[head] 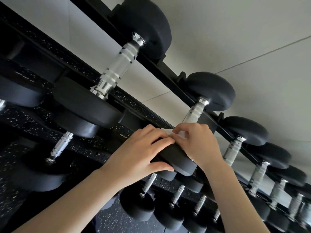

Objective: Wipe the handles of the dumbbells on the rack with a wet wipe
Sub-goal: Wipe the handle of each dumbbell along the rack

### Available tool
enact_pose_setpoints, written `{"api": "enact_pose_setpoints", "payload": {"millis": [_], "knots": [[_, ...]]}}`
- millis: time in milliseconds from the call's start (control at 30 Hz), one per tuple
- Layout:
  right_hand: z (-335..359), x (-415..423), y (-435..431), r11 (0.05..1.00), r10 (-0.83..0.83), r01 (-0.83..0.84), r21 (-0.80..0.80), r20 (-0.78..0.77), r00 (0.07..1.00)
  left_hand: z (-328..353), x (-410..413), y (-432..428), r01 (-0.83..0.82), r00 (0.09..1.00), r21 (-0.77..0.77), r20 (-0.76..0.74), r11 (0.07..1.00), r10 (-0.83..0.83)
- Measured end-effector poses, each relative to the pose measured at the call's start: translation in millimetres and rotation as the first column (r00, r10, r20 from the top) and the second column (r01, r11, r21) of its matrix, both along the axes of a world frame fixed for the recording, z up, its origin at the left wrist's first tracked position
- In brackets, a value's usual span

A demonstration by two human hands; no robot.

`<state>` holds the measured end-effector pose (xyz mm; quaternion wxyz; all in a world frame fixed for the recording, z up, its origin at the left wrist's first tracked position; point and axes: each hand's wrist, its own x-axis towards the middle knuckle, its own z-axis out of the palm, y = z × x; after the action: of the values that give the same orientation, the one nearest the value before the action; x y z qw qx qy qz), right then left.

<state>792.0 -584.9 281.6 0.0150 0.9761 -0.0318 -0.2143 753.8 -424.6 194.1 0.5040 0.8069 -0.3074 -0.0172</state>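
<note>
Gripping the black near head of a top-row dumbbell [176, 159] with the left hand [139, 152], pinching a white wet wipe [169, 132] at the foot of its knurled handle [193, 113] with the right hand [199, 143]. Flanked by neighbouring weights [232, 152] along the black rack [168, 69].

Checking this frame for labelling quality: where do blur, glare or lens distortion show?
Head view: the wide-angle lens sets the rack rail on a steep diagonal; the handles at the lower right edge smear with blur; the big chrome handle carries bright glare; left hand, right hand and wet wipe read sharp.
</note>
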Motion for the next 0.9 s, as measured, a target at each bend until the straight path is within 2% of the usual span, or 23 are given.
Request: {"api": "enact_pose_setpoints", "payload": {"millis": [267,400,633,767,900], "knots": [[3.9,11.1,14.2,0.975,0.137,-0.147,-0.169,-0.067,0.988,0.9,1.4,0.7,-0.02,0.999,0.02,0.036,1.0,0.019],[0.9,17.5,16.4,0.947,0.192,-0.199,-0.251,-0.052,0.98,-0.1,2.6,0.4,-0.01,0.999,0.01,0.034,1.0,0.01],[-5.1,18.2,12.9,0.959,0.145,-0.126,-0.255,0.058,0.988,0.1,3.1,1.0,0.001,0.999,0.024,0.041,1.0,-0.002],[-5.5,24.1,5.7,0.959,0.169,-0.122,-0.255,0.171,0.971,0.4,3.7,1.5,0.003,0.998,0.028,0.056,1.0,-0.005],[-1.8,39.9,-4.8,0.984,0.127,-0.079,-0.161,0.316,0.94,0.2,3.9,1.9,-0.001,0.998,0.031,0.065,1.0,-0.001]]}}
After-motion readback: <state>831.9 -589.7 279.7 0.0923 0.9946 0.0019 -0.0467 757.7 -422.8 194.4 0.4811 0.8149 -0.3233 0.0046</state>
